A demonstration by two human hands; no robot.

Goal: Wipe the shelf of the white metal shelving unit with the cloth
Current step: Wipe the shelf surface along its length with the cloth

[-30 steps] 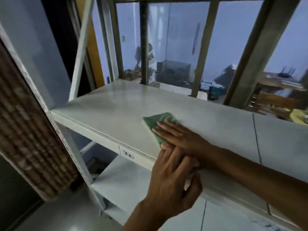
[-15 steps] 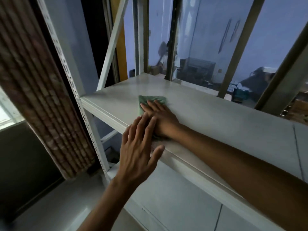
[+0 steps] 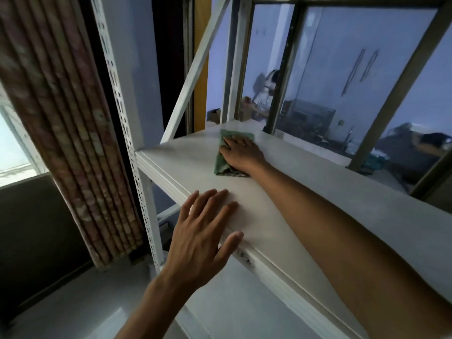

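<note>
Cloth point(image 3: 221, 165), green and folded, lies flat on the white shelf point(image 3: 281, 199) near its far left corner, and it looks soft and light, so it should slide easily and may bunch if you push from one edge only. Starting at the left, a rolled curtain point(image 3: 73, 133) hangs beside the perforated upright point(image 3: 127, 133); that post and the diagonal brace point(image 3: 193, 72) close off the left end, so your strokes will stop there. Your left hand point(image 3: 203, 238) rests open on the front lip of the shelf, fingers spread, gripping nothing. Further right, your right hand point(image 3: 242, 155) lies flat on the cloth with straight fingers, pressing rather than pinching. Keep the palm over the middle of it; that seems the surest hold. Behind it the back edge meets a dark window frame point(image 3: 281, 69). To the right, the shelf top runs on bare under your forearm, which I judge gives the most room for a long sweep.
</note>
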